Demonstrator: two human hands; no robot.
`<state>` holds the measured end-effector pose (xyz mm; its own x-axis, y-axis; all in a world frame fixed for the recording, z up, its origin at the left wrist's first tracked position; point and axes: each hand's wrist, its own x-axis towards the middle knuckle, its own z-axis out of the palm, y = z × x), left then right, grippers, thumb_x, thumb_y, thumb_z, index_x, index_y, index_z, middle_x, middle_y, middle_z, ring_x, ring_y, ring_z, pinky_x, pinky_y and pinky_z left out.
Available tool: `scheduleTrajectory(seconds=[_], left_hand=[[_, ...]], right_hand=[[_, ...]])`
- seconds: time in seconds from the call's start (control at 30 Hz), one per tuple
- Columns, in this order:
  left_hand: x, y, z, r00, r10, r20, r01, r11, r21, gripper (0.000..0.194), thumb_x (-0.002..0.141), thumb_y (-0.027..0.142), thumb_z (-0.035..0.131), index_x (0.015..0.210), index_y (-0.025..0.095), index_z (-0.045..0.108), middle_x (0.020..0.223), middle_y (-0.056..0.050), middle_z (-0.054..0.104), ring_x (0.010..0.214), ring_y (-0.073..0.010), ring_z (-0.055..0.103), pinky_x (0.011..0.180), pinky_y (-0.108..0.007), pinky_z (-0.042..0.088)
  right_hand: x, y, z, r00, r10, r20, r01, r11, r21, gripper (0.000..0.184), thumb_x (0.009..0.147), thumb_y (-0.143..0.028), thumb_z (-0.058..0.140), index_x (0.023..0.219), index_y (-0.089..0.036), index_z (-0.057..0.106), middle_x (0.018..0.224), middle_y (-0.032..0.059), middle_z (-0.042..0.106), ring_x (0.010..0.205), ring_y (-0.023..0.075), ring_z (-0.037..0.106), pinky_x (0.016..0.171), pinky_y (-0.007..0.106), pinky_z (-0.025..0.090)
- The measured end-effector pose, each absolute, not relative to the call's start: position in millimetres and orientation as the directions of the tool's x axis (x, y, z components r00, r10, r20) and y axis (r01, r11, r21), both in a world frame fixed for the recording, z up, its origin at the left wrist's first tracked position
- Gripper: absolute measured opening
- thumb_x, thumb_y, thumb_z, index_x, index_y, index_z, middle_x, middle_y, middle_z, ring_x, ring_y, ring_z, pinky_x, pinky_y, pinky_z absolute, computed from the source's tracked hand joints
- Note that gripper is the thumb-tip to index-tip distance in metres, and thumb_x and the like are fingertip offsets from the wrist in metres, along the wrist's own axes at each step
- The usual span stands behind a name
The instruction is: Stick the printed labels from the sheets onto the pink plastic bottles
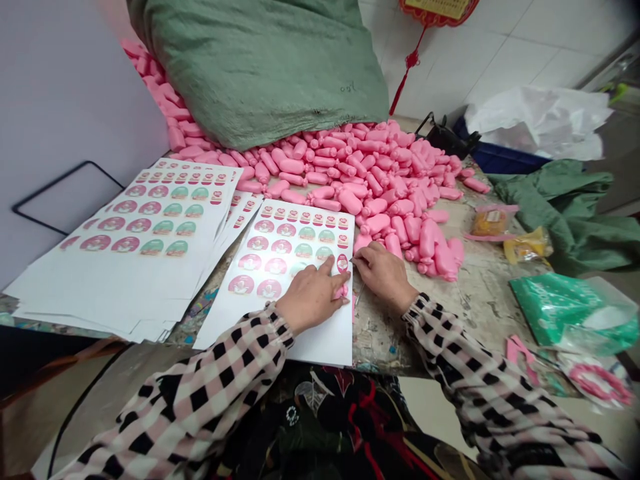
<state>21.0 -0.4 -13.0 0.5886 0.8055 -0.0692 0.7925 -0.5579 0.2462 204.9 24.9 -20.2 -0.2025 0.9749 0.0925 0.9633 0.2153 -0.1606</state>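
A white sticker sheet (295,280) with pink and green round labels lies in front of me on the table. My left hand (309,295) rests on its right part, fingers curled round a small pink bottle (341,291). My right hand (383,272) sits just right of the sheet, fingers pinched at the sheet's right edge near a small red label (342,262). What the pinch holds is too small to make out.
A stack of more sticker sheets (145,247) lies to the left. A big heap of pink bottles (370,180) fills the table's back, under a green sack (265,67). Plastic bags (565,310), snack packets (493,221) and green cloth (570,207) lie at right.
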Motion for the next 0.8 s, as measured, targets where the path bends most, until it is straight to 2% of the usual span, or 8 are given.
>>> scheduleTrajectory(seconds=[0.17,0.33,0.5,0.67,0.8], left_hand=[[21.2,-0.7,-13.9,0.588,0.806,-0.07,0.792,-0.555,0.255,0.051,0.084,0.05,0.046,0.132,0.033,0.046,0.139,-0.007,0.039,0.089,-0.0247,0.057,0.078,-0.039,0.044],[21.5,-1.0,-15.6,0.584,0.809,-0.069,0.794,-0.551,0.257,0.051,0.085,0.048,0.046,0.132,0.032,0.045,0.142,-0.008,0.037,0.094,-0.0269,0.057,0.082,-0.041,0.043],[21.4,0.0,-17.2,0.587,0.806,-0.068,0.791,-0.554,0.258,0.05,0.084,0.049,0.046,0.131,0.033,0.047,0.143,-0.01,0.035,0.098,-0.0298,0.057,0.081,-0.041,0.043],[21.7,-0.1,-14.7,0.579,0.81,-0.091,0.793,-0.535,0.291,0.048,0.084,0.047,0.048,0.129,0.033,0.048,0.143,-0.009,0.034,0.097,-0.0291,0.057,0.081,-0.042,0.043],[22.4,1.5,-13.6,0.574,0.811,-0.116,0.798,-0.522,0.302,0.049,0.083,0.048,0.048,0.129,0.034,0.048,0.145,-0.008,0.033,0.102,-0.0298,0.056,0.085,-0.043,0.042]], right_hand=[[207.2,26.9,-18.7,-0.228,0.97,0.085,0.95,0.24,-0.198,0.023,0.089,-0.034,0.045,0.09,-0.023,0.065,0.092,0.0029,0.061,0.079,0.016,0.055,0.058,0.027,0.03],[210.4,26.3,-22.7,-0.216,0.975,0.06,0.913,0.223,-0.343,0.019,0.087,-0.031,0.049,0.088,-0.022,0.066,0.09,0.0018,0.062,0.08,0.0146,0.056,0.065,0.025,0.035],[206.3,20.0,-33.2,-0.121,0.988,0.094,0.876,0.151,-0.458,0.018,0.086,-0.031,0.05,0.087,-0.022,0.066,0.088,0.0019,0.063,0.081,0.0155,0.057,0.071,0.026,0.039],[196.2,15.3,-42.3,0.01,0.991,0.133,0.869,0.057,-0.491,0.021,0.086,-0.033,0.047,0.086,-0.022,0.065,0.088,0.0028,0.063,0.08,0.0167,0.057,0.072,0.028,0.04],[194.5,15.6,-39.8,-0.022,0.989,0.146,0.891,0.086,-0.446,0.022,0.087,-0.033,0.046,0.086,-0.021,0.064,0.088,0.0038,0.062,0.08,0.017,0.056,0.071,0.028,0.039]])
